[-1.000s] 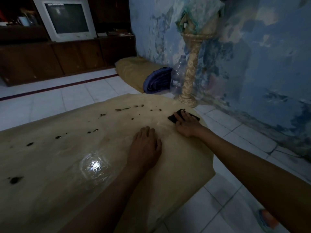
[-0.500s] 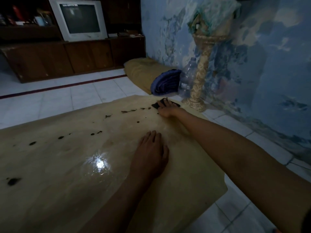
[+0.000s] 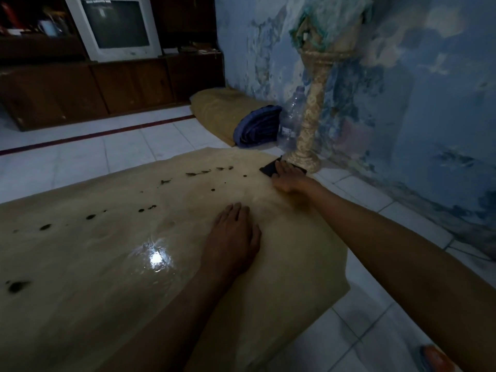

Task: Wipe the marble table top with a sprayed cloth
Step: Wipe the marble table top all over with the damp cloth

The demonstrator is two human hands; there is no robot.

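The beige marble table top [image 3: 112, 264] fills the lower left of the head view, with a bright light reflection and a row of dark marks. At its far right corner lies a small dark cloth [image 3: 270, 168]. My right hand [image 3: 288, 177] lies flat on the cloth with fingers stretched out, pressing it against the marble. My left hand [image 3: 233, 238] rests palm down on the table nearer to me, fingers straight, holding nothing.
A carved stone pedestal [image 3: 306, 135] stands on the floor just beyond the table's far right corner, beside a clear plastic bottle [image 3: 290, 122], a folded blue cloth [image 3: 257, 127] and a tan cushion [image 3: 222, 108]. A television [image 3: 115, 25] sits on a wooden cabinet. White floor tiles surround the table.
My right hand has slid the dark cloth away from me across the marble to the far right corner. My left hand has stayed flat in place.
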